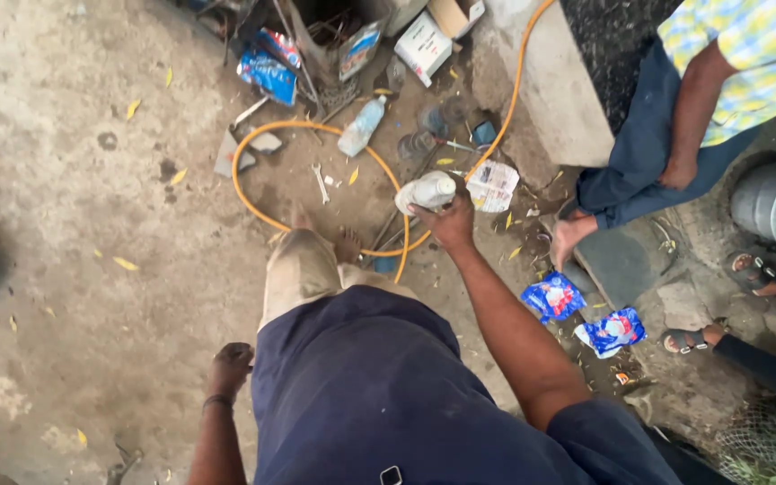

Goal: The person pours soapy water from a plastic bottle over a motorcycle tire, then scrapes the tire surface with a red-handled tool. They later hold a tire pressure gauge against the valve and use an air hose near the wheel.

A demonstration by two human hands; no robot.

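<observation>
Your dark blue shirt [361, 395] fills the bottom of the view. Your right hand [449, 220] has its grip clamped on a pale plastic bottle [426, 191], held out over the concrete floor [74, 224] above an orange hose [253, 193] loop. Your left hand [229, 366] hangs curled and empty at your side. Just beyond lies a clear bottle [361, 127]; another person's leg [639, 153] rests to the right.
</observation>
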